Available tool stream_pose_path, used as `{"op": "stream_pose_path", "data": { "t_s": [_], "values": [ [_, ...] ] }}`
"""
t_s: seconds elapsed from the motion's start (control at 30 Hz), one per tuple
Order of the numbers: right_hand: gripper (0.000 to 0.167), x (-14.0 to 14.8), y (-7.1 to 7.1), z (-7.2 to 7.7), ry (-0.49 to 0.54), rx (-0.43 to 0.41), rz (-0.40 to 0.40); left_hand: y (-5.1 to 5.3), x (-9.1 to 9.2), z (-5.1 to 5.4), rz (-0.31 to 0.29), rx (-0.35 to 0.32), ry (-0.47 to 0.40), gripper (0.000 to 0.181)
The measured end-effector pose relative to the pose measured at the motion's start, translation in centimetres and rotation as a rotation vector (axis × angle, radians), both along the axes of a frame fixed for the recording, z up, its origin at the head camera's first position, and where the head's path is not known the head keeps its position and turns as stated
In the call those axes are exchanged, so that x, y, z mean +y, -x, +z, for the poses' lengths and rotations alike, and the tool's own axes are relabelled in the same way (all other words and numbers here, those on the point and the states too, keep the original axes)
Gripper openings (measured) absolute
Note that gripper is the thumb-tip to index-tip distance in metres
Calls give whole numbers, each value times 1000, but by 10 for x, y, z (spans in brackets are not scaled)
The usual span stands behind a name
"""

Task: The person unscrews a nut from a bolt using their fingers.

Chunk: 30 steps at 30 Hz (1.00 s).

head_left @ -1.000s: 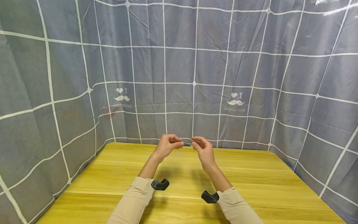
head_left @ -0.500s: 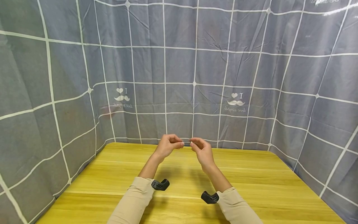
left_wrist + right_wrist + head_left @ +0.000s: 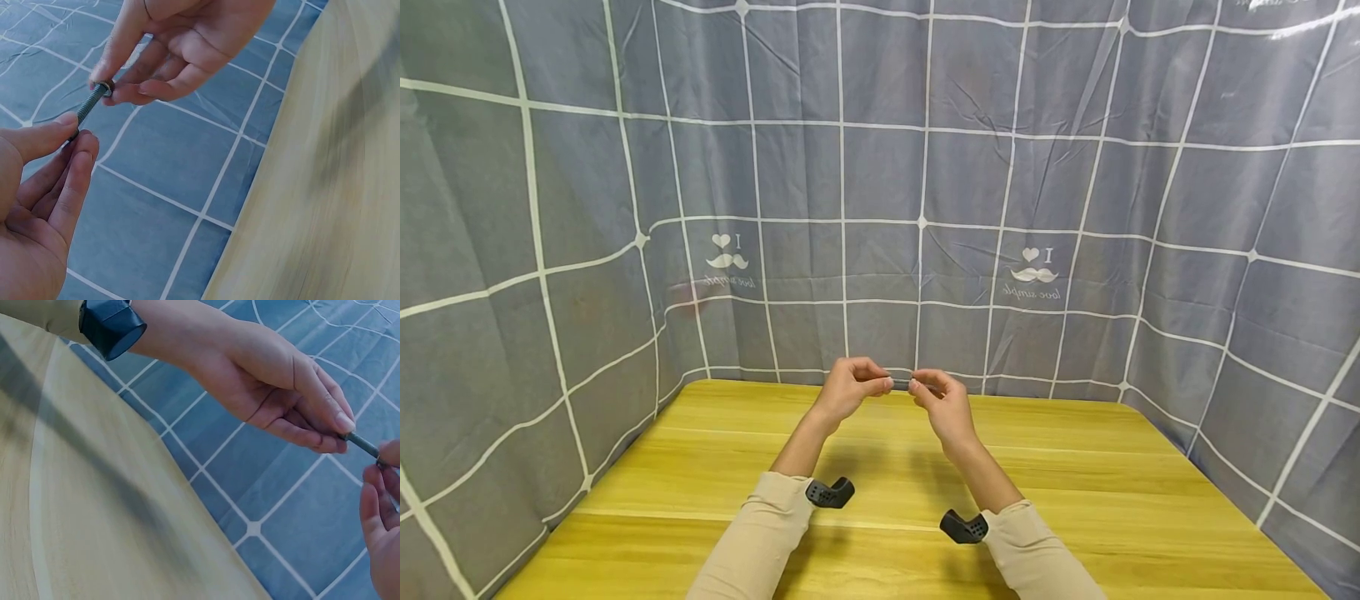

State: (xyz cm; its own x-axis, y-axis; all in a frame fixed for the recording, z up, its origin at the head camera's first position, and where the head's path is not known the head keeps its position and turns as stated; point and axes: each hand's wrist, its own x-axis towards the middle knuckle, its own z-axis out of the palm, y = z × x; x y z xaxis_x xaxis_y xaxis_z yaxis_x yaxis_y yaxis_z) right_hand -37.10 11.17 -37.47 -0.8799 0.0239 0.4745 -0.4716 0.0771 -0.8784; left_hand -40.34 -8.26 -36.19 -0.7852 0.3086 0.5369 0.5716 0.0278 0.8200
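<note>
Both hands (image 3: pixel 852 388) (image 3: pixel 945 402) pinch threaded bolt (image 3: pixel 92 105); ends partly hidden.

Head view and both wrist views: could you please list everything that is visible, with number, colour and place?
Bolt: 1, grey-green, below the head view's centre
Small ring, perhaps a nut: 1, brownish, at one bolt end
Table: 1, yellow wood-grain, lower part
Curtain: number of pieces unclear, grey-blue with white grid, behind and beside the table
Moustache prints: 2, white, on the back curtain
Wrist cameras: 2, black, lower middle
Sleeves: 2, beige, bottom
Left hand: 1, bare, pinching one bolt end
Right hand: 1, bare, pinching the ringed end
</note>
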Motion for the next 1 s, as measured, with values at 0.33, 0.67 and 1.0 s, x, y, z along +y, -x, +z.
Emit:
{"op": "stream_pose_path", "data": {
  "t_s": [0.33, 0.67, 1.0],
  "values": [
    [26, 0, -1, 1, 2, -18, 52, -1, -2, 0, -5, 1, -25, 14],
    [23, 0, 1, -1, 11, 18, 39, -1, -1, 0, 4, -20, -30, 13],
    [25, -1, 1, -1, 86, 31, 65, -21, -1, 15, -1, -21, -9, 14]
  ]
}}
